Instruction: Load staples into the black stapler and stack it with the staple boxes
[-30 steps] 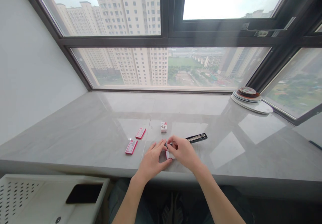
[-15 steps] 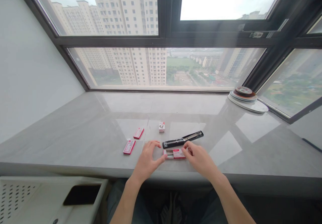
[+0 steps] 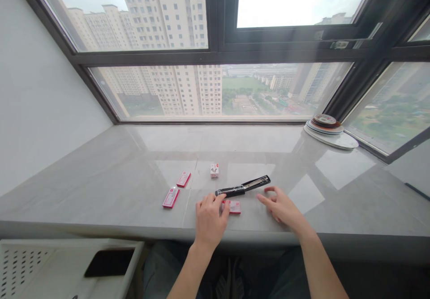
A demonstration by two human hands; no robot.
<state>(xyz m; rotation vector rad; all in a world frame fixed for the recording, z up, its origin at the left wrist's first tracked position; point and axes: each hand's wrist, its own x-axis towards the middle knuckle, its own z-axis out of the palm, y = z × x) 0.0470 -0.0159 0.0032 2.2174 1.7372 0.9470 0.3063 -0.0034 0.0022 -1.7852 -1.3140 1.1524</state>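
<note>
My left hand (image 3: 211, 216) is closed round the left end of a small red-and-white staple box (image 3: 235, 207), its fingers hiding that end. The box lies flat on the counter near its front edge. Just behind it, an opened black stapler (image 3: 240, 190) stretches up to the right, its metal inside showing, close to my left fingertips. My right hand (image 3: 280, 207) hovers to the right of the box and stapler, fingers apart and holding nothing. To the left lie two similar red-and-white boxes (image 3: 183, 179). A small white box (image 3: 214, 170) stands behind the stapler.
The grey windowsill counter (image 3: 117, 178) spans the view below the windows. A stack of plates or round mats (image 3: 327, 131) sits at the back right corner. At lower left, a white perforated cart (image 3: 53, 272) carries a black phone-like slab (image 3: 109, 263).
My left hand has moved right and closed on the staple box, which looks pushed shut. My right hand has let go of its right end and drawn away to the right.
</note>
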